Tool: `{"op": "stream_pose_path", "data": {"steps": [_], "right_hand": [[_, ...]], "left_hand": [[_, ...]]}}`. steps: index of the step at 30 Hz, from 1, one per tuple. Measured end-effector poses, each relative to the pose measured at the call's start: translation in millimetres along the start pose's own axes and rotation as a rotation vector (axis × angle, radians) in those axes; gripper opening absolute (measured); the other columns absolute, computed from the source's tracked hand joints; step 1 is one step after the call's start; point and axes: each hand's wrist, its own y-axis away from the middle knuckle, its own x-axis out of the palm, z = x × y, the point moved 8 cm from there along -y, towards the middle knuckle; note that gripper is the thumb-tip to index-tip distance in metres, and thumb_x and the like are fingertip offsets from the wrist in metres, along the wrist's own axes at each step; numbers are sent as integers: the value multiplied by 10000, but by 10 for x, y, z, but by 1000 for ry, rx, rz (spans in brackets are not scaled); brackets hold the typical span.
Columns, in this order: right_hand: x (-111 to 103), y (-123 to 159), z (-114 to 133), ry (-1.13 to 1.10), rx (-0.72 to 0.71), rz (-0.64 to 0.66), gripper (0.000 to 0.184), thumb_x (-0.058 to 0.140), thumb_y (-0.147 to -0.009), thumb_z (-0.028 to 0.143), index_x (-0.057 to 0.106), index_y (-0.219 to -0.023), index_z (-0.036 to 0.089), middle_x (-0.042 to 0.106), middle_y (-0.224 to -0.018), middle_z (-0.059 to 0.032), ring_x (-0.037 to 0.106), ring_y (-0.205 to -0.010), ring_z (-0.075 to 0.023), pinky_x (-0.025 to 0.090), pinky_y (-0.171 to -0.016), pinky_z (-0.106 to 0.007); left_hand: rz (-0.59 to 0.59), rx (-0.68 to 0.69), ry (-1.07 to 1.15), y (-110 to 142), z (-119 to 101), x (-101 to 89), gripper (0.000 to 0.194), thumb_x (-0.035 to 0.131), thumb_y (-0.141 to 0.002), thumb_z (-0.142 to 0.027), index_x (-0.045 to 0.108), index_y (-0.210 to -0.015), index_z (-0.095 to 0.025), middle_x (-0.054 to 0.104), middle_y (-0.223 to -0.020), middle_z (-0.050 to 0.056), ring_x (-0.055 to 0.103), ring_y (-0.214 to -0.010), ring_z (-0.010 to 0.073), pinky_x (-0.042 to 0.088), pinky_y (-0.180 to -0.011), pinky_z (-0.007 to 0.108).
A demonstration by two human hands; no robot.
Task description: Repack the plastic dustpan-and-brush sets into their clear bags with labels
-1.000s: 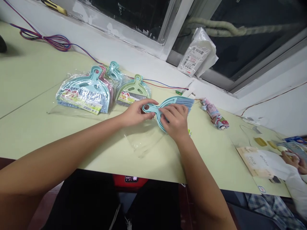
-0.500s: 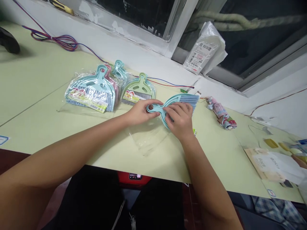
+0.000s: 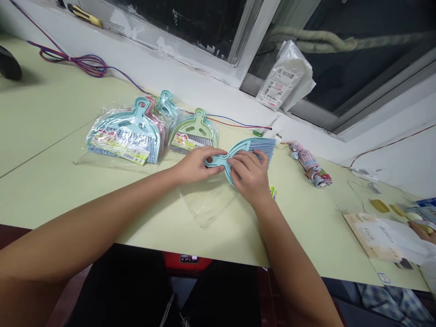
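Note:
A light-blue dustpan and brush set [image 3: 235, 150] is between my two hands, its blue bristles [image 3: 264, 147] pointing to the right. My left hand [image 3: 197, 165] grips the handle end, thumb and fingers on either side of its hole. My right hand [image 3: 250, 172] has its curled fingers on the body of the set, covering much of it. Under both hands lies a clear plastic bag [image 3: 204, 202], flat on the table. A bit of a yellow-green label [image 3: 273, 192] shows beside my right wrist.
Bagged dustpan sets, light blue [image 3: 124, 131] and green [image 3: 195, 129], lie to the left. Red and blue cables [image 3: 88, 66] run along the wall. A folded umbrella [image 3: 311, 165] lies to the right. Farther right, another person's hand [image 3: 422, 231] is near a paper package [image 3: 374, 234].
The view has shifted slightly. Both hands keep hold of the dustpan and brush set in much the same pose. The other person's hand at the far right shows more.

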Motion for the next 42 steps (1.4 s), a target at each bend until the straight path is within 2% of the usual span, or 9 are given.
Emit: {"op": "stream_pose_path", "data": {"steps": [7, 14, 17, 20, 24, 28, 31, 38, 42], "right_hand": [[-45, -14, 41, 35, -9, 17, 241, 557, -959, 98, 689, -1105, 237, 767, -1061, -39, 681, -1132, -216, 299, -1116, -450], [-191, -87, 138, 76, -23, 18, 262, 542, -950, 80, 678, -1105, 241, 761, -1048, -38, 674, -1089, -225, 320, -1052, -448], [-292, -39, -145, 68, 100, -31, 263, 553, -930, 120, 695, -1115, 242, 756, -1054, -53, 664, -1092, -257, 336, -1032, -463], [-350, 115, -637, 68, 349, -85, 259, 549, -918, 203, 708, -1119, 236, 753, -1068, -80, 653, -1087, -301, 373, -1011, -486], [-184, 344, -1112, 38, 576, -36, 332, 519, -905, 273, 710, -1171, 214, 753, -1135, -110, 638, -1112, -331, 415, -1007, -510], [171, 484, -1264, -15, 627, 154, 370, 515, -878, 258, 721, -1181, 205, 763, -1134, -112, 631, -1119, -334, 410, -1034, -539], [293, 585, -1358, -8, 718, 242, 374, 523, -862, 260, 726, -1173, 222, 765, -1132, -111, 631, -1103, -331, 430, -1014, -526], [115, 699, -1530, 59, 970, 280, 332, 595, -805, 319, 745, -1097, 265, 768, -1016, -78, 654, -1003, -334, 454, -952, -517], [-11, 744, -1620, 110, 1022, 229, 337, 583, -803, 315, 744, -1093, 263, 759, -1001, -82, 651, -974, -328, 445, -956, -521]], "left_hand": [[45, 26, -80, 0, -13, 30, 539, 708, -914, -455, 685, -1387, -198, 762, -1085, 100, 652, -842, 200, 541, -787, 348], [12, 80, -99, -35, 44, -7, 545, 695, -909, -343, 652, -1435, -208, 750, -1210, 117, 689, -1020, 238, 540, -872, 354], [-54, -43, -31, -61, 114, -108, 567, 722, -896, -424, 669, -1419, -213, 741, -1294, 109, 689, -1049, 243, 541, -911, 367], [-110, -223, 11, -72, 229, -204, 602, 742, -873, -474, 674, -1410, -210, 703, -1384, 116, 692, -1048, 247, 541, -942, 391], [-229, -390, 39, -50, 347, -332, 645, 730, -882, -488, 651, -1424, -148, 719, -1328, 150, 699, -994, 237, 546, -922, 384], [-219, -391, 22, -41, 372, -285, 663, 706, -896, -490, 621, -1451, -136, 708, -1342, 153, 692, -999, 239, 539, -928, 391], [-176, -350, -20, -39, 365, -205, 657, 692, -893, -501, 617, -1451, -162, 703, -1345, 139, 684, -993, 242, 532, -932, 406], [-205, -324, 130, -55, 256, -291, 542, 715, -850, -400, 710, -1331, -151, 732, -912, 71, 625, -744, 174, 537, -750, 341], [-168, -312, 280, -61, 169, -332, 333, 665, -871, -392, 805, -1061, -158, 676, -752, 42, 560, -635, 134, 485, -595, 276]]}}
